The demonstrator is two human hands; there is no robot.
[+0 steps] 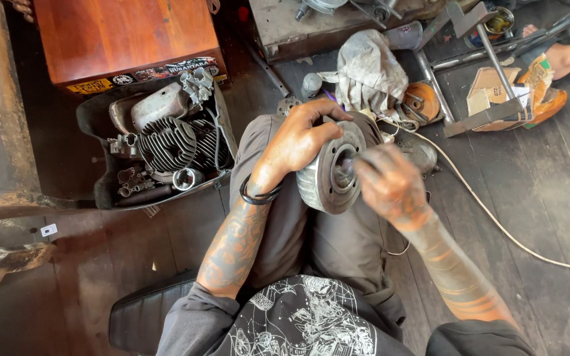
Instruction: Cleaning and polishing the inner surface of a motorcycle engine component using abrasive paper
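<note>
A round finned metal engine cylinder (324,177) rests on my lap, its bore facing up and to the right. My left hand (298,138) grips its upper rim from the left. Blurred with motion, my right hand (387,183) is closed at the mouth of the bore and seems to hold a small tool or cloth there, though I cannot make out which. Both hands are dark with grease.
A black tray (103,191) of engine parts, with a finned cylinder head (166,142), lies to the left below a wooden box (123,39). A dirty rag (367,69), a metal stand (486,112), a cardboard box (493,89) and a white cable (496,221) lie to the right. Another person's foot (565,56) is at top right.
</note>
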